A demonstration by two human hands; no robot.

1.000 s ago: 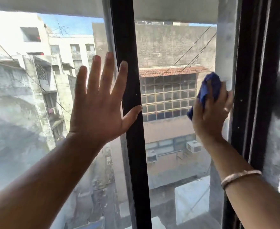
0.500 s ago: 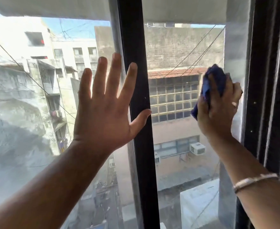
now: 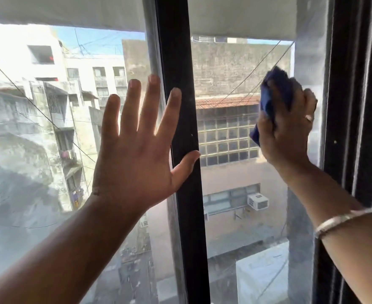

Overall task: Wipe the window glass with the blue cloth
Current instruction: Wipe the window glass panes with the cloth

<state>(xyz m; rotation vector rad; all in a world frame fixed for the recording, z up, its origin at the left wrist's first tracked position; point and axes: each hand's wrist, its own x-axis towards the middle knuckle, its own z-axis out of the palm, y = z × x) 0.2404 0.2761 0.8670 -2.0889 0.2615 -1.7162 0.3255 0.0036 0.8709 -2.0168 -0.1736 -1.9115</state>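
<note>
My right hand [image 3: 287,130] presses a bunched blue cloth [image 3: 269,99] against the right pane of the window glass [image 3: 235,194], near the pane's upper right edge. Most of the cloth is hidden under the fingers. My left hand [image 3: 136,150] lies flat and spread on the left pane [image 3: 27,172], its thumb and index finger across the black centre bar [image 3: 185,128]. It holds nothing.
A dark window frame [image 3: 351,128] stands just right of the cloth hand. A bangle [image 3: 343,220] sits on my right wrist. The left pane looks hazy and smeared. Buildings and wires show outside.
My right hand and the cloth have slid up the right pane, staying near the frame. The left hand stays flat in the same place on the glass.
</note>
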